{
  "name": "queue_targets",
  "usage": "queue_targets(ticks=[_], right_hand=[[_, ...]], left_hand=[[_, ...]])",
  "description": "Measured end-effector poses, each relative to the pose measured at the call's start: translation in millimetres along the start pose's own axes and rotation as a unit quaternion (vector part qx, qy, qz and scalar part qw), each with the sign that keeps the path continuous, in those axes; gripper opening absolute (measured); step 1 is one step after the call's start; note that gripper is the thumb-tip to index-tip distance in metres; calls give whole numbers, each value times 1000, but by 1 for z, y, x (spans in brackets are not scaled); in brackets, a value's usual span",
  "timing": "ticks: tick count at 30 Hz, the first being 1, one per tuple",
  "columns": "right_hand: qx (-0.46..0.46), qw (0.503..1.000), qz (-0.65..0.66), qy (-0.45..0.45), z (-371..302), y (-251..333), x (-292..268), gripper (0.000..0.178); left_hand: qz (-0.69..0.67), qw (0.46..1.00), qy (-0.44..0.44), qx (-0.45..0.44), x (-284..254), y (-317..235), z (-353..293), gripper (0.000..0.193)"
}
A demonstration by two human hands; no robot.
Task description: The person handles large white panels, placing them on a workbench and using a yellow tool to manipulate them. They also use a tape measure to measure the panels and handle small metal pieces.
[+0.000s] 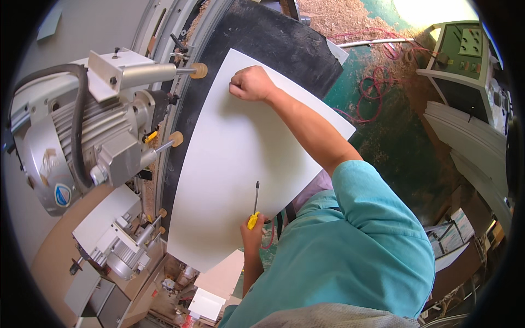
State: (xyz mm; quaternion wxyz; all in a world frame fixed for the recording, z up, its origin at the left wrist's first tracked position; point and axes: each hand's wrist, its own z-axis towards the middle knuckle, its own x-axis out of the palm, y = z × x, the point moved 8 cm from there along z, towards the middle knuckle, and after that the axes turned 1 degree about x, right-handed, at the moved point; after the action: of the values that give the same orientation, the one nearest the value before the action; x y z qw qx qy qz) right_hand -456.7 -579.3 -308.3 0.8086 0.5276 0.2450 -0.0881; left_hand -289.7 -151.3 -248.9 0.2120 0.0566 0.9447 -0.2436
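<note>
Panel (219,164): plain white, greyish shadow in patches. Worktop (257,35): black, paler scuffs. Screwdriver (256,202): yellow handle, grey shaft, dark tip. Discs (199,70) by the worktop's left edge: tan. Motor (93,128) past that edge: silver-grey, ribbed in parallel lines, blue-and-white emblem; cable (79,126) black. Shirt (350,262): plain teal. Floor (404,142) beyond the worktop's right edge: dark green, tan shavings (336,19) in blotches. Hose (372,90): pinkish red. Control box (471,41): green face, pale frame.

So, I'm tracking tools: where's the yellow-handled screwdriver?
In the head view, the yellow-handled screwdriver is in the left hand, below centre, slightly left, its shaft over the white panel.
</note>
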Motion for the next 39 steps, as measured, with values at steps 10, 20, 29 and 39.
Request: queue_targets(ticks=[10, 20, 29, 39], right_hand=[[-83, 982, 159, -58, 11, 28, -41, 22], [0, 994, 35, -105, -12, -9, -46, 21], [122, 987, 91, -57, 19, 68, -64, 27], [-424, 845, -307, -108, 161, 477, -124, 17]], left_hand=[[2, 1000, 15, -20, 25, -50, 11, 27], [-53, 996, 42, 52, 30, -74, 13, 39], [-8, 984, 2, 178, -4, -27, -9, 33], [-288, 924, -170, 187, -59, 48, -34, 42]])
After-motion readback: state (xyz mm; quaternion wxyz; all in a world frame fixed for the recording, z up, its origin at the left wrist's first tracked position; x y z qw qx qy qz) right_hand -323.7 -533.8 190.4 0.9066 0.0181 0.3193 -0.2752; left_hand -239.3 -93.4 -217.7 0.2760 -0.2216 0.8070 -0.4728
